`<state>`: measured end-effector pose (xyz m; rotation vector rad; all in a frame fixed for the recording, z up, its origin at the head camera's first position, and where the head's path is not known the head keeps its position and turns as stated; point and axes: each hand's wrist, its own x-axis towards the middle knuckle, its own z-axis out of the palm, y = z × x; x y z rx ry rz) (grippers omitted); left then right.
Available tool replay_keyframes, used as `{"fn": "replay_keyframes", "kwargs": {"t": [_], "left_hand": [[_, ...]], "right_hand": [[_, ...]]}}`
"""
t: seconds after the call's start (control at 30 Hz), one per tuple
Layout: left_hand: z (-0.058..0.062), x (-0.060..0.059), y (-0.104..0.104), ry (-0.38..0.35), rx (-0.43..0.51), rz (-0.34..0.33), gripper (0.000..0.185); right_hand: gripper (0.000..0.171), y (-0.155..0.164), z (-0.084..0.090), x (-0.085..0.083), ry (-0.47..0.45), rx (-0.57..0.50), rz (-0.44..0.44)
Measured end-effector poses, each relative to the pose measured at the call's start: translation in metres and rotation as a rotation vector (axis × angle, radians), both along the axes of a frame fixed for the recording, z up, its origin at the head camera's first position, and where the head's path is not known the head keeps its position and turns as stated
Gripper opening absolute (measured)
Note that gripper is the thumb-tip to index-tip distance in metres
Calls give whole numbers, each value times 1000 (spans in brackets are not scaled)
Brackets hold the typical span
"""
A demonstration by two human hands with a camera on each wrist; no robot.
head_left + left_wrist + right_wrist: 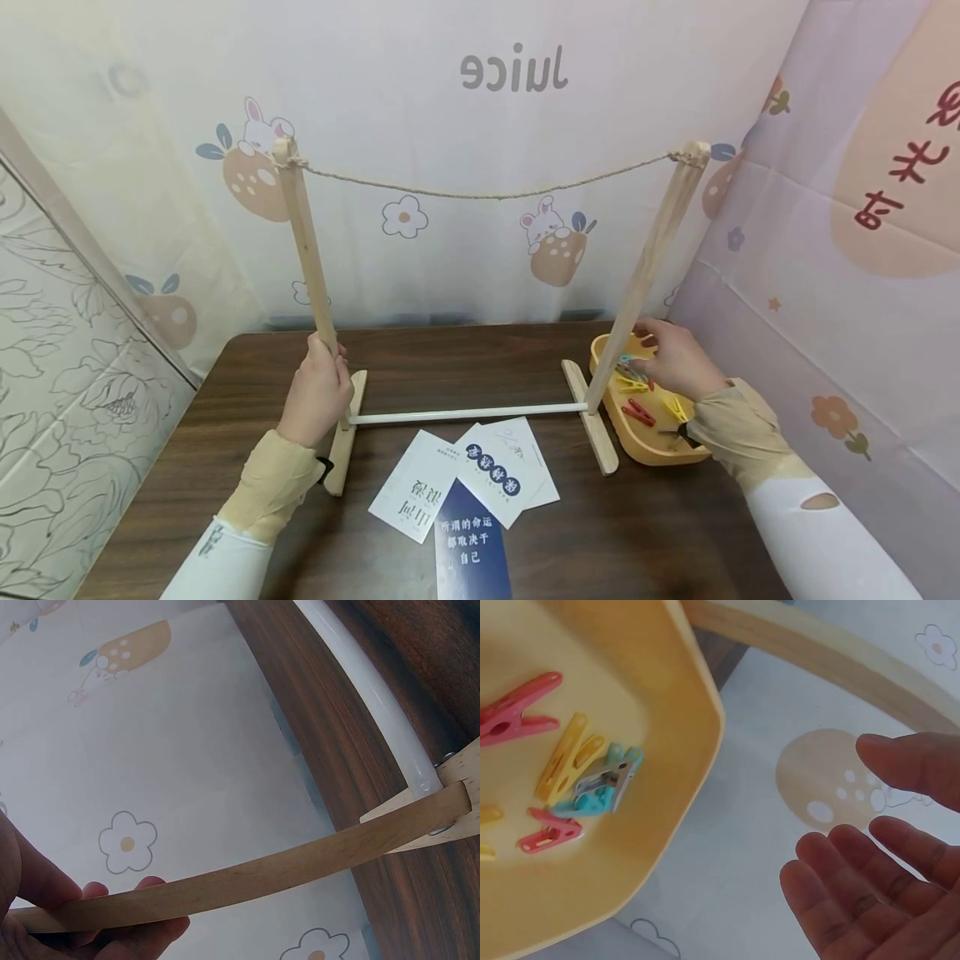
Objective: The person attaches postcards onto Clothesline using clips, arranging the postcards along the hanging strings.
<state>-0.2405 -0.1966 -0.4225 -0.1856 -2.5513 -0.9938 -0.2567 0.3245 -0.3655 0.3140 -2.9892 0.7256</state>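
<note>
My left hand (318, 387) grips the left wooden post (303, 237) of a stand, low on its length; the left wrist view shows fingers wrapped around this post (247, 881). Over the back of a yellow tray (652, 456), my right hand (678, 362) hovers with thumb and fingers apart. Nothing lies between those fingers in the right wrist view, where the hand (900, 877) is beyond the tray's rim. Inside the tray lie several clothespins, among them a red clothespin (517, 709), a yellow clothespin (566, 761), a teal clothespin (592, 801) and a metal clip (619, 776).
A twine line (480, 197) sags between the left post and the right post (648, 267). Low down, a white rod (468, 413) joins the stand's feet. In front lie a blue card (471, 550) and several white cards (412, 492) on the brown table (202, 475).
</note>
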Motion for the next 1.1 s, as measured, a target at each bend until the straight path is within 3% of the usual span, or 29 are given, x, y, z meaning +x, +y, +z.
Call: {"fn": "replay_keyframes", "kwargs": {"t": [0.57,1.1], "left_hand": [[0,0,0,-14,4,-8,27],[-1,0,-1,4,-5,-3,25]], "right_hand": [[51,18,-10,-16,23,140,-22],[39,27,-29,-36,24,205,36]]}}
